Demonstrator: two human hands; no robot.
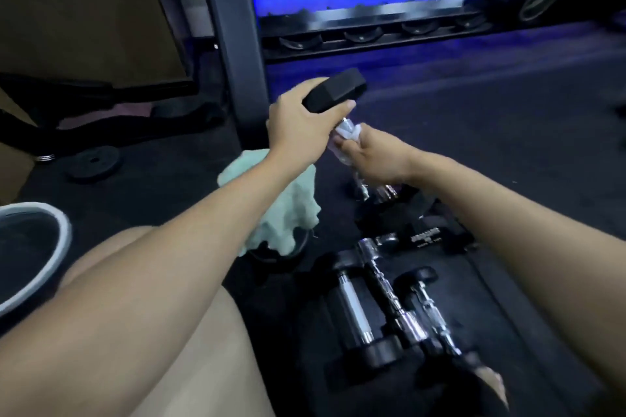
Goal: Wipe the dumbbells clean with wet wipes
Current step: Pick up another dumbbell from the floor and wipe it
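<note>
My left hand [298, 122] grips the black hex head of a dumbbell [335, 88] held up off the floor. My right hand [376, 159] wraps a white wet wipe [349, 132] around that dumbbell's chrome handle, just below the head. The dumbbell's lower end is hidden behind my right hand. Several more black dumbbells with chrome handles [382, 301] lie on the dark floor mat under my right forearm.
A pale green cloth [294, 206] lies on the floor under my left forearm. A white-rimmed bin [50, 257] stands at the left. The dumbbell rack [366, 27] with its black upright post [233, 44] is ahead. A small weight plate [93, 162] lies at left.
</note>
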